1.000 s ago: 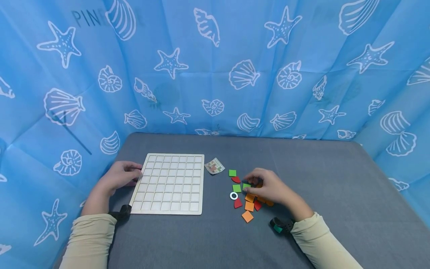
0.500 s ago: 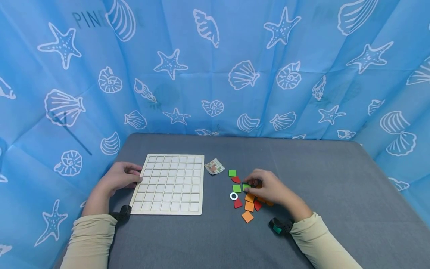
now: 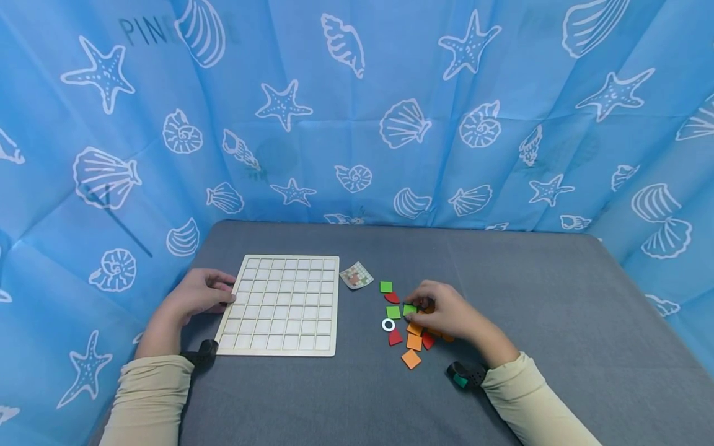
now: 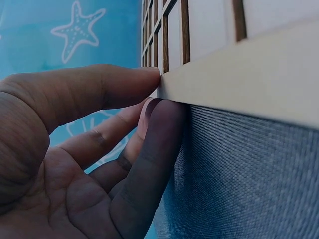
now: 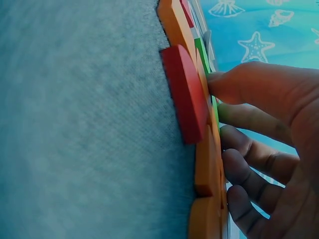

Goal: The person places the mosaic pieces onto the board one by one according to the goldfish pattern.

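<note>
- Your left hand (image 3: 203,291) pinches the left edge of the pale board (image 3: 281,306), which lies flat on the grey table (image 3: 357,402).
- Your right hand (image 3: 446,306) pinches a green tile (image 3: 410,310) between thumb and forefinger, right beside the orange tiles (image 3: 414,342).
- A white ring (image 3: 383,324) and a red piece (image 3: 395,337) lie left of the orange tiles, well apart from the board.

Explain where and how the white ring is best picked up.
Come from above and pinch the white ring by its outer rim, probably at the left and right in the head view: it lies flat on the table, with a green square close on its far side and a red piece close on its near side.
</note>
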Tool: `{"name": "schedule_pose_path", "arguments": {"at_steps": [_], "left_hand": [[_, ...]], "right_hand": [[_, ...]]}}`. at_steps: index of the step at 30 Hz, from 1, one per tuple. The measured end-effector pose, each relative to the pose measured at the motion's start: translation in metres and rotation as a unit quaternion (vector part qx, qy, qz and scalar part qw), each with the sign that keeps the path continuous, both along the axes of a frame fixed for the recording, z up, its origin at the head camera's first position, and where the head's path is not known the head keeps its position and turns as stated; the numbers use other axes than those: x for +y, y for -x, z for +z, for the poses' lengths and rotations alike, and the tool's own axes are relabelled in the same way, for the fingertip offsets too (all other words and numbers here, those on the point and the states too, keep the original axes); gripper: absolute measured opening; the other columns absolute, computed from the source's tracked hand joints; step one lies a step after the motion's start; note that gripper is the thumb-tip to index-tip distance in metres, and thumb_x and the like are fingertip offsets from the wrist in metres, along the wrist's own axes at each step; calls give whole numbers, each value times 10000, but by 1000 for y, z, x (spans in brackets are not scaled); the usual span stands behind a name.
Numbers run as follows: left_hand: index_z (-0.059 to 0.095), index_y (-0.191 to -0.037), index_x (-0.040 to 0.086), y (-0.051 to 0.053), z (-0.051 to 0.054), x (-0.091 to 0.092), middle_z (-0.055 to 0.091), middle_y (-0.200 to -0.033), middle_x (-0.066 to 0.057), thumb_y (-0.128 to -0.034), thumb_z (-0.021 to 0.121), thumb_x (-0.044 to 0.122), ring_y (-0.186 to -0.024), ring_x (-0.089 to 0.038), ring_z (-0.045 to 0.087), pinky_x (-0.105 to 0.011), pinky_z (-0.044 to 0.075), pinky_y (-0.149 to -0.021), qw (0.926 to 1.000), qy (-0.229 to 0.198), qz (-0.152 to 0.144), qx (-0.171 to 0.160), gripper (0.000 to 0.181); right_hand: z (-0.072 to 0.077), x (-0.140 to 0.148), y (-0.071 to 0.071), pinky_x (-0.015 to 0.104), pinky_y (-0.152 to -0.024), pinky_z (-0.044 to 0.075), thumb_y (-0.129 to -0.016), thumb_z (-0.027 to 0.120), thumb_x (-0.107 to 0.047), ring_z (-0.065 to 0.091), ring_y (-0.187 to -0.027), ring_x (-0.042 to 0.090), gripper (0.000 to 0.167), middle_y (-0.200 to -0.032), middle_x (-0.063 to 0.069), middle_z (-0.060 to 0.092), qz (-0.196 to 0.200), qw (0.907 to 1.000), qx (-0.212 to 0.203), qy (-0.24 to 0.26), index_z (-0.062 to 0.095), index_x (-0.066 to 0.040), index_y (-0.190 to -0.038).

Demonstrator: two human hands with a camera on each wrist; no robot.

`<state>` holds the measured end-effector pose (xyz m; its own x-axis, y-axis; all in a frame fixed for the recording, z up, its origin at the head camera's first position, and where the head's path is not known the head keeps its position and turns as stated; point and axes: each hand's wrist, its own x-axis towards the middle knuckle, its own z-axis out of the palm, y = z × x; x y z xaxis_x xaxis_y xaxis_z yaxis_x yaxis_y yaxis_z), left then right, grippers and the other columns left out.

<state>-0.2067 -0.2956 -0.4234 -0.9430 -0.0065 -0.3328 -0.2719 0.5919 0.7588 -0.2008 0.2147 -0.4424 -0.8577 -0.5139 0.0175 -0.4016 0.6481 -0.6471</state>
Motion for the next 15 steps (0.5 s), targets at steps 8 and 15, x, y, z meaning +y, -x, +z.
{"name": "schedule_pose_path", "arguments": {"at_steps": [8, 15], "left_hand": [[552, -1426, -123, 1, -1, 0, 676, -1073, -187, -933, 729, 44, -901, -221, 703, -433, 691, -835, 10000, 64, 28, 37, 550], [556, -1419, -125, 3, -4, -1, 678, -1067, -188, -928, 735, 44, -899, -223, 704, -430, 691, -824, 10000, 56, 30, 26, 549]], "right_hand": [[1, -2, -1, 220, -670, 510, -901, 823, -195, 570, -834, 144, 217, -974, -18, 669, -47, 9999, 29, -132, 808, -117, -1104], [2, -3, -2, 221, -657, 506, -908, 813, -176, 579, -828, 174, 207, -971, 8, 674, -76, 9999, -43, -105, 808, -98, -1099]]}}
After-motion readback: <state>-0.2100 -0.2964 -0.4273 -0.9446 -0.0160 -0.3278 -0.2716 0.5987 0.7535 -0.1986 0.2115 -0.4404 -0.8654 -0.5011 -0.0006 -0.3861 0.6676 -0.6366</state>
